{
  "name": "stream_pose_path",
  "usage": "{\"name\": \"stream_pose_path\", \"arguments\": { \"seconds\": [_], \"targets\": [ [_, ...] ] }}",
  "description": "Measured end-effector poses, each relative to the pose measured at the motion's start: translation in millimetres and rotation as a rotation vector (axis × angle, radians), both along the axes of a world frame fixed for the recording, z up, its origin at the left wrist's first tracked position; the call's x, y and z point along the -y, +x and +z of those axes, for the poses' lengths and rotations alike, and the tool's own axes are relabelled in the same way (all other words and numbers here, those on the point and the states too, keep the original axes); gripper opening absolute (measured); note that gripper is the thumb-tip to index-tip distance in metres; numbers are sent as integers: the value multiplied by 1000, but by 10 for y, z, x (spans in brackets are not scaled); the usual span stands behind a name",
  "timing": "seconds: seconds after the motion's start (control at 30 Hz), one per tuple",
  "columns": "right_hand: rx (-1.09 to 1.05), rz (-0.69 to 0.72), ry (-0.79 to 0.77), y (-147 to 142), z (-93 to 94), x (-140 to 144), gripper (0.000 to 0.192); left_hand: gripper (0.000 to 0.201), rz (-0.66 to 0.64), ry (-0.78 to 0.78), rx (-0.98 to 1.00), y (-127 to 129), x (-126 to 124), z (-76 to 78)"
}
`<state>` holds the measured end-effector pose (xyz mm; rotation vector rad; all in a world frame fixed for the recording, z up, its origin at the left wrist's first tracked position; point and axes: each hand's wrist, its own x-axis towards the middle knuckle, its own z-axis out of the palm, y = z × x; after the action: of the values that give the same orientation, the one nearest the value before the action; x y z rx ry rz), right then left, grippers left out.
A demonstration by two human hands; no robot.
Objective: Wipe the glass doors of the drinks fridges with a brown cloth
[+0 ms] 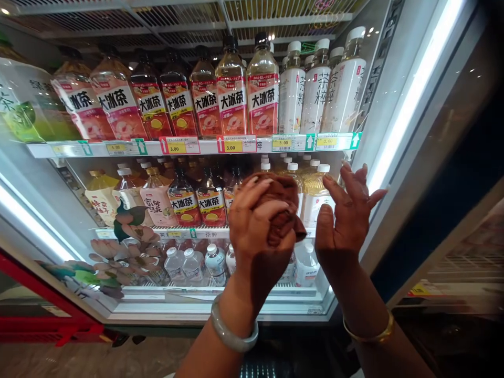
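My left hand [258,231] is closed around a crumpled brown cloth [285,202], held up against the glass door of a drinks fridge [397,131]. My right hand [348,215] is raised just to the right of it, palm toward the cloth, fingers spread and holding nothing. Both hands are in front of the middle shelf of bottles. A pale bangle sits on my left wrist and a gold bangle on my right.
The top shelf [197,146] carries iced tea bottles [232,97] and white-labelled tea bottles [315,89] with price tags. Lower shelves hold more tea bottles [183,199] and water bottles [192,265]. A red frame [47,310] runs at lower left.
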<state>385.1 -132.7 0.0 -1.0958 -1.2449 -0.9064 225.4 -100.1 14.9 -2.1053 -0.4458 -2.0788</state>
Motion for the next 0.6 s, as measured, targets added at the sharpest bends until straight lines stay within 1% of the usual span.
{"name": "stream_pose_path", "arguments": {
  "seconds": [0.07, 0.13, 0.2, 0.27, 0.33, 0.37, 0.43, 0.53, 0.6],
  "targets": [
    [-4, 2, 0, 55, -4, 9, 45, 35, 53, -33, 80, -4, -18, 44],
    [-4, -3, 0, 99, -16, 1, 46, 34, 49, -30, 65, 64, -3, 33],
    [6, -1, 13, 131, -29, -11, 45, 31, -25, -4, -44, 194, 49, -33],
    [-13, 36, 41, 154, -33, -7, 45, 31, -126, -7, -161, 326, 116, -116],
    [-39, 84, 58, 167, -23, 20, 44, 31, -194, -20, -216, 394, 164, -161],
    [-49, 95, 59, 171, -15, 40, 44, 31, -204, -21, -219, 393, 172, -158],
    [-51, 81, 53, 179, -1, 77, 43, 29, -178, -4, -185, 334, 159, -104],
    [-34, 40, 68, 204, 1, 100, 45, 32, -62, -6, -67, 232, 108, 2],
    [-12, 31, 82, 228, -7, 96, 46, 33, -46, 3, -78, 248, 100, 9]
  ]
}}
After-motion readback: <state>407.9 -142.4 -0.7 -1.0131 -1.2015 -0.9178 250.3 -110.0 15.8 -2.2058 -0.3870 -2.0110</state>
